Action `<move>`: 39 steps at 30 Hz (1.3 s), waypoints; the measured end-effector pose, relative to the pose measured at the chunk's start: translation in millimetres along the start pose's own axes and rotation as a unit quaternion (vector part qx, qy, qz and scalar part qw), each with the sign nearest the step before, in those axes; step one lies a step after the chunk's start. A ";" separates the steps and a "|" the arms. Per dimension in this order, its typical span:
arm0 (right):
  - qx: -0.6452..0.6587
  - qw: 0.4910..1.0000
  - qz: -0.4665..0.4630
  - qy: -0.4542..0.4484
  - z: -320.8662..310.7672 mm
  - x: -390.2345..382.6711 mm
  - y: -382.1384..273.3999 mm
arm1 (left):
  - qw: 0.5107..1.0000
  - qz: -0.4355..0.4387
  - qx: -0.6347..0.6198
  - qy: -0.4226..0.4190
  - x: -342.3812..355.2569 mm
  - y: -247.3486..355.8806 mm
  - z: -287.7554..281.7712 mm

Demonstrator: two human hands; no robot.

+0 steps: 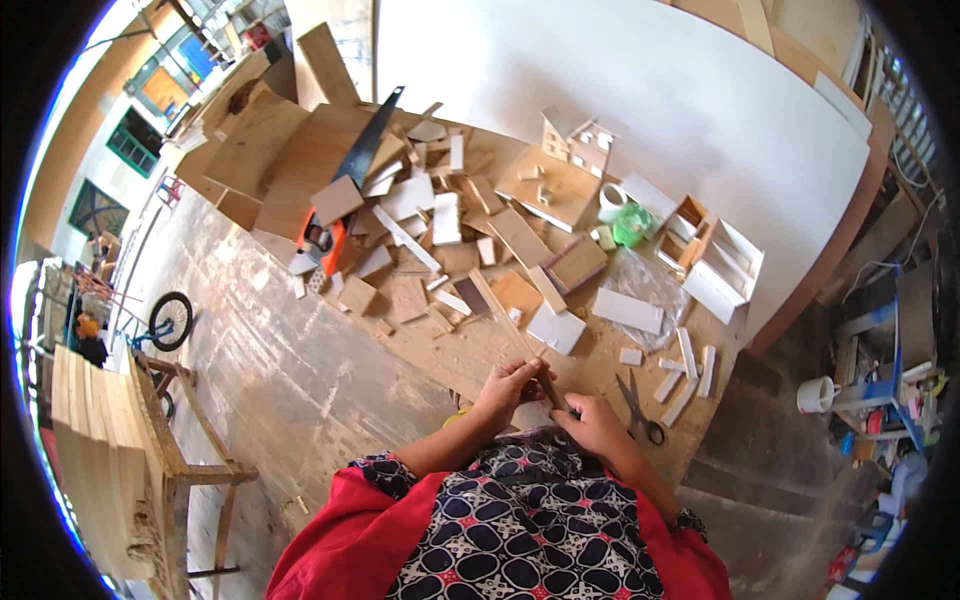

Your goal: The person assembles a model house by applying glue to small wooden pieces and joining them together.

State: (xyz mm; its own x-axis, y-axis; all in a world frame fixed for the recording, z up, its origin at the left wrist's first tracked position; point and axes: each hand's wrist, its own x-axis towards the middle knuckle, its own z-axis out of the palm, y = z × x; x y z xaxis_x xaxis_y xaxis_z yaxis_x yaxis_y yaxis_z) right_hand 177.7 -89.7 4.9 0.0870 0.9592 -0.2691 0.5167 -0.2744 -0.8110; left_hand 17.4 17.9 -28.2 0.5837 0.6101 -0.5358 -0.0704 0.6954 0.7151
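My left hand [508, 388] and my right hand [593, 423] meet just above my lap, both closed on a long thin wooden strip [508, 318] that slants up and to the left over the floor. The left hand grips the strip near its lower end; the right hand pinches the very end below it. Black-handled scissors [640, 408] lie on the floor just right of my right hand. A flat white rectangular piece [556, 328] rests beside the strip.
Several wood offcuts and white board pieces [432, 215] litter the floor ahead. A handsaw with an orange handle [345, 185] lies at left. A small model house [576, 140] stands on a board, near a white cup [611, 202]. A large white sheet [650, 80] lies behind. A wooden bench [160, 440] stands at left.
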 end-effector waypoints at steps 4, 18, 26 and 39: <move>-0.039 0.996 -0.037 0.069 17.0 15.1 -11.9 | 0.999 0.025 -0.024 -0.027 4.9 15.9 -6.0; 0.165 0.980 0.000 0.112 79.8 180.1 -41.8 | 0.922 0.239 0.278 0.127 81.4 189.3 -177.5; -0.005 0.952 -0.042 0.303 95.7 259.2 -78.0 | 0.810 0.315 0.463 0.172 109.7 246.4 -220.0; -0.203 0.892 -0.095 0.392 83.2 275.6 -154.2 | 0.833 0.400 0.339 0.175 116.2 259.3 -246.2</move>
State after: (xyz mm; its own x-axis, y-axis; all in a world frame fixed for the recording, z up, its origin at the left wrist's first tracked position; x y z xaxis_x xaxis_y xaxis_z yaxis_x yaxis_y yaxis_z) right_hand 51.2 211.2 12.6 0.4524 0.7825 0.4278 0.8375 -0.2079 -0.5054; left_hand -132.1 362.6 -15.6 0.2890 0.9315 0.2209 0.2197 -0.2891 0.9317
